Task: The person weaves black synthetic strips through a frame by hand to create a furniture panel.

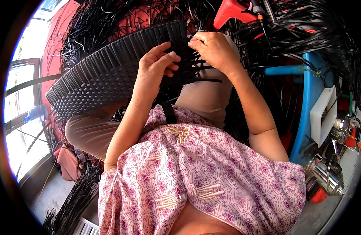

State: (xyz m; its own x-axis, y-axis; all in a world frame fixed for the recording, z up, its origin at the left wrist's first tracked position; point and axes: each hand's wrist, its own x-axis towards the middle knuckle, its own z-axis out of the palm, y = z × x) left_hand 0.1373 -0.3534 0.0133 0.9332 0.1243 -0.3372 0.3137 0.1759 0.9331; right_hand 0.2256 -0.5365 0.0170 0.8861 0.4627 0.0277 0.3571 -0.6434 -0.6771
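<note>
A curved black panel point(106, 70), woven from flat plastic strips, rests across my legs with its wrapped rim along the far side. My left hand point(159, 60) is over the panel's right part, its fingers bent and apart, with nothing visible in them. Beside the right end of the rim, my right hand point(215, 49) has thumb and forefinger pinched together. What lies between those fingertips is too small to make out. Loose strip ends point(206, 80) stick out from the panel's right side below my right hand.
Heaps of loose black strips point(86, 35) surround me over a red surface point(51, 47). A red plastic stool point(233, 13) stands at the far right, near a screwdriver-like tool point(262, 19). Rightward are a blue plastic frame point(305, 102), a white tray point(323, 113) and metal pots point(325, 172).
</note>
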